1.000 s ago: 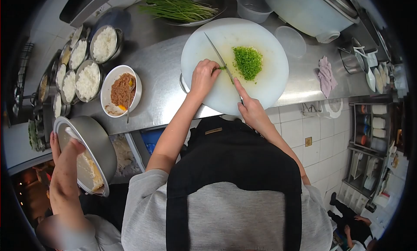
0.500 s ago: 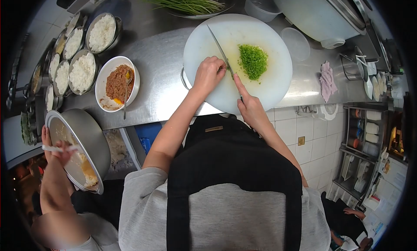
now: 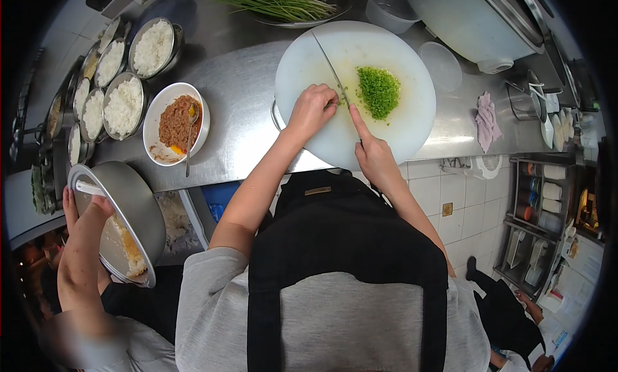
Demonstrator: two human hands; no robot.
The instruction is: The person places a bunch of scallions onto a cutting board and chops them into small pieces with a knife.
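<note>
On a round white cutting board (image 3: 412, 127), my right hand (image 3: 376, 159) grips a knife (image 3: 333, 69), index finger stretched along the blade's spine. The tip points toward the board's far edge. To the left of the blade, my left hand (image 3: 312, 111) rests on the board with its fingers curled; whatever they hold is hidden. Small green bits lie between its fingertips and the blade. A pile of finely chopped green chives or scallions (image 3: 378, 92) sits right of the knife.
Long green stalks (image 3: 283, 1) lie in a metal bowl behind the board. Leftward stand a white bowl (image 3: 152, 117) of minced meat with a spoon and several bowls of rice (image 3: 123, 106). A co-worker scoops inside a large pot (image 3: 151, 204). A pink cloth (image 3: 487, 122) lies right.
The blade has shifted slightly right, away from my left fingers, and green bits show in the gap. The co-worker's hand has moved within the pot. Another person at lower right has moved.
</note>
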